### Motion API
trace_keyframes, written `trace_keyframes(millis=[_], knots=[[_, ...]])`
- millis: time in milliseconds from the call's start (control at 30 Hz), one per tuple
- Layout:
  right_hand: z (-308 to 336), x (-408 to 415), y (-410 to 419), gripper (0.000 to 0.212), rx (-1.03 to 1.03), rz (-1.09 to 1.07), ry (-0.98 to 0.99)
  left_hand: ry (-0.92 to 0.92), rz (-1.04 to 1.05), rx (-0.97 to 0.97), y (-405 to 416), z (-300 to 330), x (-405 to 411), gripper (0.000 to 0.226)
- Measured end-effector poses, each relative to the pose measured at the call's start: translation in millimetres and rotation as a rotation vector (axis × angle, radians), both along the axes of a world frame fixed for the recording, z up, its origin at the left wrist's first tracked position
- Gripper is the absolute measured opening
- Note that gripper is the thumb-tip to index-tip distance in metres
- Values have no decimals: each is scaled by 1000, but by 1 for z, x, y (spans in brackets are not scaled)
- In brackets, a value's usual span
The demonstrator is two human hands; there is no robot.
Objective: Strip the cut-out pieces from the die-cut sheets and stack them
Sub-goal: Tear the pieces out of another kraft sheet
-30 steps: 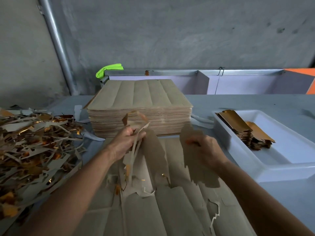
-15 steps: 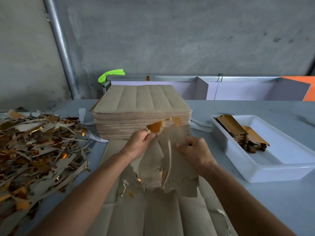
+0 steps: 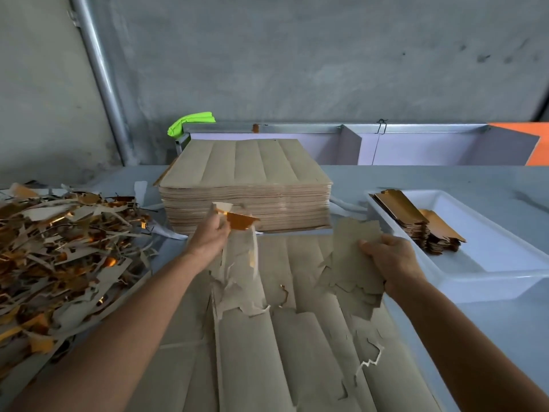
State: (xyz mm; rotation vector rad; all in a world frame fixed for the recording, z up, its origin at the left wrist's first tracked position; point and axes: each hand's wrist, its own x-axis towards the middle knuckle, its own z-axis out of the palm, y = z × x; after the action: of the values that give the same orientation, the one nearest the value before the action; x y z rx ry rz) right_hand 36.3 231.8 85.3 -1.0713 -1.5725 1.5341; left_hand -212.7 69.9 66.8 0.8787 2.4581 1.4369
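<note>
Nearest: die-cut sheet (image 3: 297, 352) lying flat on the grey surface (image 3: 490, 337), brown side up, its ragged torn edges running along the scored strips; it fills the middle from the near edge up to the tall stack. Bare surface shows only right of it, below the tray.

Left: scrap pile (image 3: 59, 257) of brown and gold offcuts, spilling close to the left forearm, little room on that side.

Left hand (image 3: 209, 236) raised above the sheet, fingers curled and clamped on a torn strip (image 3: 240, 263) that hangs down, gold face showing at its top. Forearm angled up from lower left.

Right hand (image 3: 392, 260) at about the same height, well apart from the left, fingers wrapped over a bunch of cut-out pieces (image 3: 353, 263), brown side toward the camera. It sits just beside the near-left wall of the white tray (image 3: 505, 272).

In the tray: stacked pieces (image 3: 416, 224), gold faces up, against the left end; rest of tray floor open.

Farther: tall stack of unstripped sheets (image 3: 246, 200), square-edged. Behind it a metal rail (image 3: 297, 127), a green cloth (image 3: 190, 121), concrete wall (image 3: 297, 55).
</note>
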Motion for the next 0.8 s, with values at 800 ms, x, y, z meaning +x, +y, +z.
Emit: trace_keyframes(millis=[800], knots=[[-30, 19, -18, 28, 263, 255, -226, 178, -577, -502, -14, -53, 98, 32]])
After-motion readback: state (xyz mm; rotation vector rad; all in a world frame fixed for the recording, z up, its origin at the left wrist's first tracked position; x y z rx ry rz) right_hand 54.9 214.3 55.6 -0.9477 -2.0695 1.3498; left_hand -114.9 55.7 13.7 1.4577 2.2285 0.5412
